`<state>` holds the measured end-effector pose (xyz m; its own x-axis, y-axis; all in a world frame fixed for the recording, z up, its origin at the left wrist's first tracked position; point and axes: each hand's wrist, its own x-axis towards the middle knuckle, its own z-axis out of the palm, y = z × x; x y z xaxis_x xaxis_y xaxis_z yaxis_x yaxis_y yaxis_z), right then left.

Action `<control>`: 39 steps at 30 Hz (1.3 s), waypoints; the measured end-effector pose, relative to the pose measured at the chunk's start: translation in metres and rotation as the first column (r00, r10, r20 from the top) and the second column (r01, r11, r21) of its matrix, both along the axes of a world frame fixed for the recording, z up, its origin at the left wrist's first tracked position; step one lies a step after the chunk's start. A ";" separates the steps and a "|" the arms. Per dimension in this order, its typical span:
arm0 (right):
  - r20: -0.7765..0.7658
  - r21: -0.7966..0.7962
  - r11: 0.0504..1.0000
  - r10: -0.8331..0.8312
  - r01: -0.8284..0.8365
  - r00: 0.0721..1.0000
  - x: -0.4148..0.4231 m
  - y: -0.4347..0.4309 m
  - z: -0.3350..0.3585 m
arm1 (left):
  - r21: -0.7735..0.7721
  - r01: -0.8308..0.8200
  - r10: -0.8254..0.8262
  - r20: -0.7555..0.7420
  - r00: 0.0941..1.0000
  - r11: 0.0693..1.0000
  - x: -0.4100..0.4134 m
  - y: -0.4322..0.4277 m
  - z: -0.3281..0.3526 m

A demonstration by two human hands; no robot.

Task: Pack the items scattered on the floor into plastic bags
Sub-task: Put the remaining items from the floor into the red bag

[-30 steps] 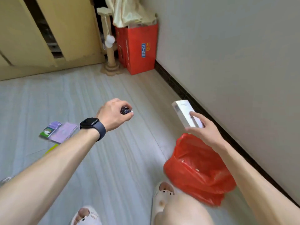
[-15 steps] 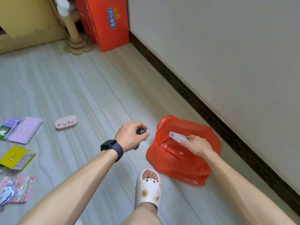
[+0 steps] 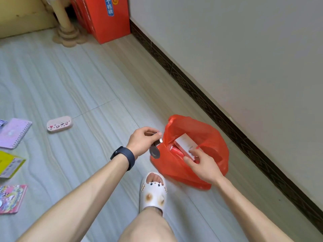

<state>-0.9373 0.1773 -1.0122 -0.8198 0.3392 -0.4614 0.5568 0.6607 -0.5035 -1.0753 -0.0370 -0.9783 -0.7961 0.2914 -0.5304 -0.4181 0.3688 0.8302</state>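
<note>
Tiled floor (image 3: 104,75), red bag (image 3: 212,135), pink case (image 3: 59,124), spiral notebook (image 3: 13,133)

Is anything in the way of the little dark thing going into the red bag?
Partly. The dark thing in the left hand is right at the open mouth of the red bag, but the right hand and white box fill much of that opening.

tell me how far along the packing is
Done: a red item seems to lie in the red bag. In hand: the right hand holds a white box in its mouth; the left hand grips a small dark gadget at its rim. Left on the floor: pink case, notebook, yellow packet, picture card.
</note>
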 end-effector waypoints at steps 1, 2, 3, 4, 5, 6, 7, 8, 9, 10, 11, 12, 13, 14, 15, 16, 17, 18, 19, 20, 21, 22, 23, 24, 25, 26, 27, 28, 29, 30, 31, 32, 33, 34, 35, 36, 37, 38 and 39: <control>-0.080 -0.150 0.987 -0.075 0.062 0.994 0.001 -0.010 0.014 | 0.061 -0.007 0.003 0.067 0.998 0.998 0.005 0.008 0.002; -0.123 -0.292 0.952 -0.130 0.089 0.984 0.000 -0.020 0.026 | 0.114 -0.019 0.005 0.125 0.992 0.993 0.010 0.014 0.005; -0.155 -0.390 0.917 -0.154 0.083 0.976 -0.002 -0.030 0.035 | 0.167 -0.036 0.006 0.175 0.985 0.985 0.013 0.019 0.006; -0.184 -0.427 0.902 -0.160 0.068 0.970 -0.002 -0.038 0.040 | 0.216 -0.047 0.000 0.215 0.977 0.975 0.017 0.023 0.010; -0.217 -0.429 0.901 -0.165 0.058 0.962 -0.003 -0.044 0.043 | 0.252 -0.052 -0.011 0.243 0.970 0.966 0.021 0.026 0.013; -0.255 -0.414 0.908 -0.180 0.061 0.950 -0.004 -0.049 0.043 | 0.276 -0.046 -0.027 0.255 0.967 0.960 0.025 0.028 0.016; -0.293 -0.402 0.912 -0.211 0.080 0.932 -0.006 -0.054 0.044 | 0.285 -0.033 -0.041 0.251 0.967 0.958 0.027 0.029 0.016; -0.320 -0.396 0.912 -0.244 0.105 0.916 -0.006 -0.056 0.042 | 0.272 -0.009 -0.055 0.225 0.973 0.962 0.028 0.028 0.016; -0.332 -0.410 0.904 -0.272 0.122 0.903 -0.007 -0.059 0.041 | 0.241 0.019 -0.065 0.188 0.980 0.970 0.028 0.025 0.014; -0.331 -0.422 0.896 -0.291 0.135 0.898 -0.007 -0.061 0.040 | 0.203 0.047 -0.078 0.152 0.985 0.978 0.027 0.021 0.012; -0.325 -0.422 0.895 -0.295 0.141 0.898 -0.008 -0.063 0.039 | 0.165 0.077 -0.099 0.126 0.987 0.983 0.025 0.016 0.009; -0.327 -0.399 0.907 -0.279 0.136 0.903 -0.010 -0.064 0.037 | 0.132 0.110 -0.125 0.107 0.986 0.985 0.024 0.010 0.006; -0.327 -0.373 0.918 -0.264 0.133 0.907 -0.012 -0.064 0.034 | 0.102 0.137 -0.147 0.097 0.984 0.985 0.021 0.003 0.002; -0.325 -0.349 0.926 -0.262 0.142 0.909 -0.015 -0.062 0.031 | 0.072 0.152 -0.158 0.090 0.983 0.986 0.020 -0.004 -0.002; -0.321 -0.335 0.926 -0.283 0.171 0.904 -0.017 -0.059 0.027 | 0.028 0.159 -0.161 0.078 0.984 0.987 0.018 -0.011 -0.006; -0.321 -0.333 0.918 -0.326 0.216 0.889 -0.020 -0.054 0.024 | -0.045 0.173 -0.171 0.046 0.984 0.984 0.017 -0.018 -0.011; -0.325 -0.343 0.900 -0.384 0.270 0.865 -0.023 -0.048 0.021 | -0.153 0.196 -0.199 -0.003 0.980 0.969 0.015 -0.027 -0.018; -0.331 -0.345 0.881 -0.438 0.325 0.836 -0.026 -0.041 0.019 | -0.275 0.230 -0.251 -0.044 0.967 0.933 0.013 -0.035 -0.027; -0.341 -0.335 0.868 -0.475 0.367 0.811 -0.030 -0.033 0.019 | -0.388 0.267 -0.313 -0.059 0.948 0.882 0.012 -0.044 -0.037; -0.351 -0.321 0.857 -0.503 0.403 0.789 -0.033 -0.026 0.018 | -0.480 0.310 -0.374 -0.042 0.927 0.821 0.011 -0.053 -0.049; -0.354 -0.307 0.844 -0.530 0.440 0.770 -0.036 -0.019 0.015 | -0.551 0.353 -0.423 0.001 0.906 0.756 0.010 -0.061 -0.062; -0.353 -0.294 0.832 -0.552 0.470 0.755 -0.039 -0.012 0.012 | -0.609 0.394 -0.457 0.057 0.888 0.688 0.010 -0.069 -0.075; -0.350 -0.282 0.824 -0.565 0.491 0.747 -0.043 -0.007 0.008 | -0.660 0.426 -0.480 0.112 0.870 0.619 0.010 -0.075 -0.087; -0.338 -0.261 0.822 -0.568 0.506 0.750 -0.046 -0.001 0.004 | -0.699 0.452 -0.491 0.163 0.856 0.555 0.010 -0.080 -0.097; -0.328 -0.230 0.824 -0.567 0.518 0.756 -0.049 0.003 0.000 | -0.725 0.471 -0.497 0.203 0.844 0.502 0.012 -0.084 -0.107; -0.319 -0.210 0.820 -0.572 0.532 0.756 -0.053 0.006 -0.003 | -0.744 0.480 -0.503 0.224 0.835 0.465 0.014 -0.086 -0.115; -0.309 -0.205 0.811 -0.585 0.548 0.750 -0.056 0.008 -0.007 | -0.756 0.483 -0.514 0.229 0.827 0.441 0.018 -0.088 -0.122; -0.298 -0.203 0.803 -0.596 0.561 0.746 -0.060 0.011 -0.013 | -0.761 0.487 -0.530 0.225 0.817 0.428 0.021 -0.089 -0.127; -0.281 -0.196 0.800 -0.599 0.566 0.750 -0.062 0.014 -0.018 | -0.764 0.493 -0.553 0.217 0.804 0.416 0.024 -0.089 -0.132; -0.276 -0.177 0.810 -0.585 0.559 0.762 -0.065 0.016 -0.024 | -0.769 0.500 -0.581 0.210 0.786 0.398 0.027 -0.090 -0.136; -0.264 -0.146 0.826 -0.562 0.544 0.784 -0.066 0.017 -0.030 | -0.777 0.507 -0.609 0.208 0.766 0.373 0.029 -0.092 -0.139; -0.247 -0.106 0.855 -0.517 0.507 0.820 -0.066 0.017 -0.036 | -0.785 0.514 -0.631 0.210 0.747 0.347 0.031 -0.094 -0.143; -0.199 -0.039 0.901 -0.431 0.433 0.880 -0.064 0.014 -0.040 | -0.792 0.519 -0.647 0.217 0.732 0.322 0.032 -0.096 -0.147; -0.131 0.041 0.949 -0.305 0.313 0.943 -0.063 0.011 -0.046 | -0.793 0.529 -0.652 0.233 0.722 0.302 0.034 -0.100 -0.151; -0.032 0.107 0.982 -0.152 0.155 0.988 -0.060 0.007 -0.051 | -0.788 0.545 -0.650 0.258 0.715 0.287 0.035 -0.104 -0.155; 0.073 0.172 0.985 -0.014 0.001 0.997 -0.058 0.002 -0.056 | -0.778 0.562 -0.643 0.283 0.712 0.281 0.037 -0.108 -0.159; 0.162 0.214 0.970 0.080 -0.114 0.984 -0.056 -0.001 -0.061 | -0.767 0.576 -0.635 0.301 0.712 0.282 0.039 -0.112 -0.162; 0.225 0.224 0.957 0.135 -0.186 0.965 -0.054 -0.006 -0.063 | -0.760 0.583 -0.631 0.307 0.712 0.288 0.041 -0.116 -0.165; 0.242 0.224 0.949 0.166 -0.222 0.956 -0.052 -0.008 -0.067 | -0.757 0.586 -0.635 0.306 0.710 0.290 0.042 -0.119 -0.165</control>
